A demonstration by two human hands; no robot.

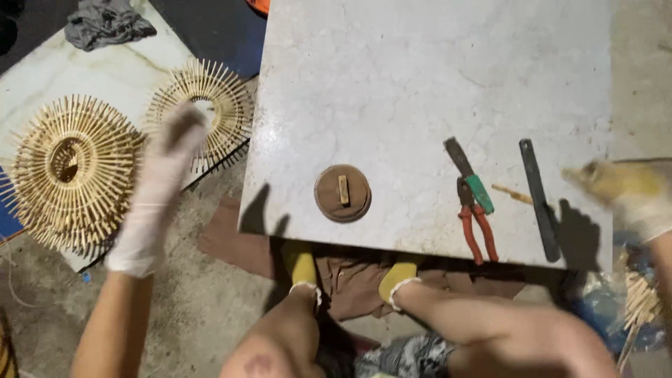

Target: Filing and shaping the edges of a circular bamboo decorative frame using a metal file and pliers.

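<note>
White latex covers your left hand [157, 189], which is blurred and stretched out flat at the left of the frame, fingers extended and apart, holding nothing; its fingertips lie over the edge of the smaller woven sunburst disc [203, 112], though the blur hides whether they touch it. Just to the left of that one sits a larger sunburst disc [70, 171] of pale cane spokes around a woven ring, both resting on a white slab [84, 70] in the upper left, with a grey rag [105, 21] crumpled at its top edge. Your right hand [630, 192], gloved too and badly smeared, is at the far right edge of the frame; something yellowish shows at its fingertips, but you cannot tell whether the fingers are closed on it or apart. Below it, in the lower right, a bundle of thin cane sticks [640, 301] pokes up. Filling the middle is a pale marble board [420, 84]. On it, near the lower edge, lie a round brown wooden disc [342, 193] with a small block on top, red-handled pliers [476, 227], a green-handled blade [469, 175] touching the pliers, a short cane stick [512, 194], and a dark flat bar [539, 199] just beside your right hand. Your knees and yellow socks [301, 262] show under the board's near edge.
</note>
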